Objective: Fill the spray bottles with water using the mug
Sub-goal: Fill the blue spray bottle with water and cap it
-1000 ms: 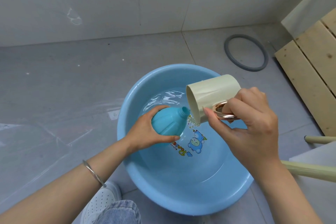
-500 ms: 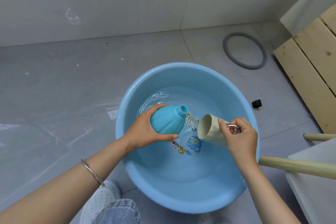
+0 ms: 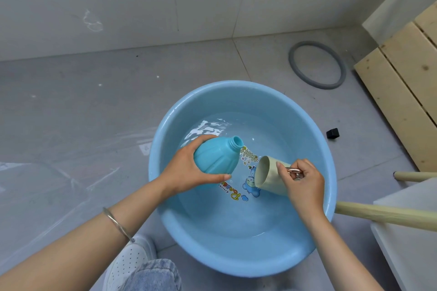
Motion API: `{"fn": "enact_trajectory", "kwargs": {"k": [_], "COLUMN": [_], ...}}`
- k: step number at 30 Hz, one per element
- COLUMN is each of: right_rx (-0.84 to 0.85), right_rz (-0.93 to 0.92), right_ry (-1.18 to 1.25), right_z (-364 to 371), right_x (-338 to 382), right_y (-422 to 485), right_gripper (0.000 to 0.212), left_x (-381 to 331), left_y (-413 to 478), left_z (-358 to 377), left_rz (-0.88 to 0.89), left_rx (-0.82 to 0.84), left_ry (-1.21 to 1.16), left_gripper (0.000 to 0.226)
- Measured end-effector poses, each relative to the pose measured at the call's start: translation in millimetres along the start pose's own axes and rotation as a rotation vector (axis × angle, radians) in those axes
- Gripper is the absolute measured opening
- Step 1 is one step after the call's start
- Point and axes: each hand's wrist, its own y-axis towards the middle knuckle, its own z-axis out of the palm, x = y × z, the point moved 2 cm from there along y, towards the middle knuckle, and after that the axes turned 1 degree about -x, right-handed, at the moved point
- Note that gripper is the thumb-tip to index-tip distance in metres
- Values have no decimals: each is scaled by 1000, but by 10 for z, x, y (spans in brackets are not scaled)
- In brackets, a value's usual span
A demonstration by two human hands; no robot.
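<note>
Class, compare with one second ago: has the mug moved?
Yes. The mug has dropped from above the bottle mouth to low inside the basin, by its cartoon print.

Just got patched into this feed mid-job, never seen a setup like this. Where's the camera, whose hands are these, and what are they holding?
There is no machine here: a person works with bare hands, and the single picture comes from a camera worn on their head, looking down at them. On the grey floor stands a blue basin with water in it. The left hand grips a blue spray bottle by its body, tilted, its neck open with no spray head on. The right hand holds a cream mug by its metal handle, tipped on its side low in the basin, mouth toward the bottle; whether it touches the water I cannot tell. Nearby lie a grey ring, a small black piece and wooden slats.
</note>
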Motion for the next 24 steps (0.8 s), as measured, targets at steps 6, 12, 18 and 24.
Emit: {"fn": "enact_trajectory", "kwargs": {"k": [6,12,18,24], "right_rx": [6,-14,-60,-52], "right_rz": [87,194,115,10], "right_ry": [102,358,497,476], "right_z": [-26,-188,-429,-604], "right_x": [44,271,649,1024], "right_y": [13,28,46,48], "right_gripper": [48,46,43,42], "left_x": [-5,6,2,11], "left_y": [-6,-2,-1,-1], "left_z": [-3,-4,2,-6], "left_rz": [8,-1,12,17], "left_rx": [-2,2,11,-2], "left_ry": [-2,-21,-24,2], "left_gripper": [87,86,81,78]}}
